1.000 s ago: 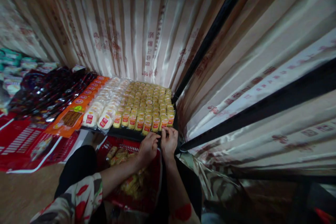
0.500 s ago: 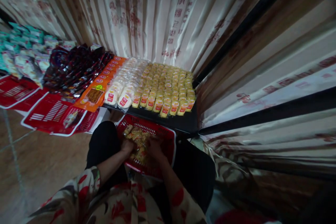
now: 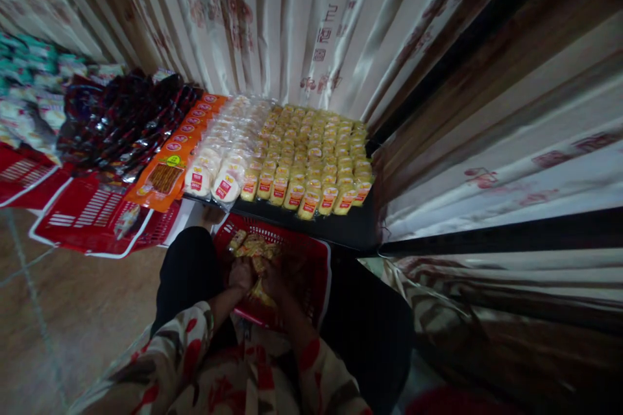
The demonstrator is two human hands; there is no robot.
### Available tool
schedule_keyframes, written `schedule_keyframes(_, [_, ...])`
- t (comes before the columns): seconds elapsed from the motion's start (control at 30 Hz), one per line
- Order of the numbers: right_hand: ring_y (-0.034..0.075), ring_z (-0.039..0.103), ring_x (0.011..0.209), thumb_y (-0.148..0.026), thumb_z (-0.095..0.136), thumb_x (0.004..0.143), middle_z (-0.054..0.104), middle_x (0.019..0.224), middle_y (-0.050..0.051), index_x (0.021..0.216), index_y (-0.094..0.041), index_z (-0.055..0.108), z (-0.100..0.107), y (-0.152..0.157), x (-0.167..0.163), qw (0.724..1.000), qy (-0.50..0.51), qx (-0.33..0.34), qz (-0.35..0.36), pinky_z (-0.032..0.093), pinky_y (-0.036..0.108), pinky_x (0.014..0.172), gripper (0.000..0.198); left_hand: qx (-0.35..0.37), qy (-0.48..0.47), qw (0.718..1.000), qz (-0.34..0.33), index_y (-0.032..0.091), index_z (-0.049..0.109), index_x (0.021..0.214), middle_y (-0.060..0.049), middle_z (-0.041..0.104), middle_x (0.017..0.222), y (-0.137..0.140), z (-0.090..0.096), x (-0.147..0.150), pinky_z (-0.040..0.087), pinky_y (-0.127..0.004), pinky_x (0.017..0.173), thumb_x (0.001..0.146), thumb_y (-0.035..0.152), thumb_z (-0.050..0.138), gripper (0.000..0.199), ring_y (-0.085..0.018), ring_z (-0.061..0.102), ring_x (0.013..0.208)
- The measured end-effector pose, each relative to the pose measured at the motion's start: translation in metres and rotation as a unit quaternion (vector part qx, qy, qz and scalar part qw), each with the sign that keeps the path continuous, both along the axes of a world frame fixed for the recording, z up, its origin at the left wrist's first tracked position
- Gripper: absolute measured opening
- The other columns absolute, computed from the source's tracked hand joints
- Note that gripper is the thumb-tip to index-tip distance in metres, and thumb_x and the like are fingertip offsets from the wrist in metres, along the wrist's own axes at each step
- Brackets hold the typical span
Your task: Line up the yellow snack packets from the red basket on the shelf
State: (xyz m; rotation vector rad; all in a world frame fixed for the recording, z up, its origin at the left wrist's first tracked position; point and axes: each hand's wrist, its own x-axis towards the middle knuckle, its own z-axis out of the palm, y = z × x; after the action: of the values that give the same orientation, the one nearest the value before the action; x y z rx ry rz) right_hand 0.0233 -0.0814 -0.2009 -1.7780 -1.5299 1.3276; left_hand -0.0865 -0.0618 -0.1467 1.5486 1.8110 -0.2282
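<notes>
A red plastic basket [image 3: 318, 279] rests between my knees, with several small yellowish snack packets [image 3: 256, 246] in clear wrappers inside. My left hand [image 3: 241, 275] reaches into the basket, its fingers curled against the packets. Close beside it, my right hand [image 3: 273, 280] is bent round packets from the other side. The dim light blurs the fingertips, and the hands cover part of the pile. Just beyond the basket, tight rows of yellow wrapped snacks [image 3: 306, 162] with red labels stand on a black table [image 3: 341, 233].
White round packaged cakes [image 3: 226, 185], an orange snack bag [image 3: 165, 175] and dark shiny packets [image 3: 121, 123] line the table leftward. Green and white packets [image 3: 29, 71] lie farther left. Red baskets [image 3: 92, 214] stand below at the left. A patterned curtain [image 3: 292, 26] hangs behind.
My hands have drawn closer together and lower in the basket. The packets between them have shifted, with more bunched toward the basket's far side. The view has turned slightly.
</notes>
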Motion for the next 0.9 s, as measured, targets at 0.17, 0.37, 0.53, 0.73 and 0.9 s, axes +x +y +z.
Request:
schedule_keyframes(0.17, [0.022,0.060,0.105,-0.006,0.046,0.066,0.066,0.111,0.009,0.113,-0.017,0.062,0.014,0.010,0.013,0.999,-0.020,0.024,-0.011,0.042,0.040,0.096,0.051,-0.003,-0.030,0.999,0.015,0.016,0.052,0.115,-0.012,0.063,0.108,0.005,0.017,0.001,0.044,-0.027,0.079,0.081,0.023,0.049,0.036,-0.022,0.062,0.096])
schedule_keyframes(0.37, [0.021,0.065,0.086,-0.009,0.052,0.067,0.071,0.094,0.005,0.095,-0.021,0.068,0.065,0.023,0.042,0.994,-0.062,0.085,0.025,0.048,0.035,0.082,0.034,0.020,-0.164,0.984,0.064,0.017,0.063,0.089,-0.002,0.068,0.087,0.027,0.064,-0.009,0.044,-0.022,0.074,0.081,0.023,0.048,0.019,-0.015,0.061,0.085])
schedule_keyframes(0.53, [0.018,0.066,0.079,-0.022,0.054,0.073,0.071,0.086,0.003,0.090,-0.021,0.066,0.117,0.024,0.065,0.993,0.059,0.102,0.017,0.050,0.032,0.075,0.021,0.006,-0.356,0.932,0.068,0.014,0.063,0.094,-0.004,0.067,0.091,0.043,0.121,-0.011,0.046,-0.021,0.072,0.080,0.033,0.051,0.026,-0.014,0.060,0.085])
schedule_keyframes(0.73, [0.017,0.065,0.070,-0.033,0.055,0.073,0.070,0.078,0.002,0.087,-0.019,0.063,0.166,0.029,0.083,0.974,0.195,0.098,-0.061,0.052,0.029,0.064,0.021,0.049,-0.433,0.900,-0.012,0.014,0.056,0.107,-0.002,0.066,0.093,0.060,0.169,0.010,0.046,-0.022,0.073,0.068,0.015,0.060,0.039,-0.012,0.058,0.080])
schedule_keyframes(0.9, [0.016,0.063,0.066,-0.036,0.057,0.072,0.068,0.074,0.002,0.087,-0.018,0.062,0.196,0.043,0.095,0.964,0.188,0.145,-0.116,0.051,0.028,0.061,0.024,0.138,-0.401,0.903,-0.068,0.012,0.058,0.105,-0.003,0.066,0.091,0.082,0.193,0.034,0.047,-0.023,0.073,0.071,0.017,0.055,0.034,-0.012,0.058,0.076])
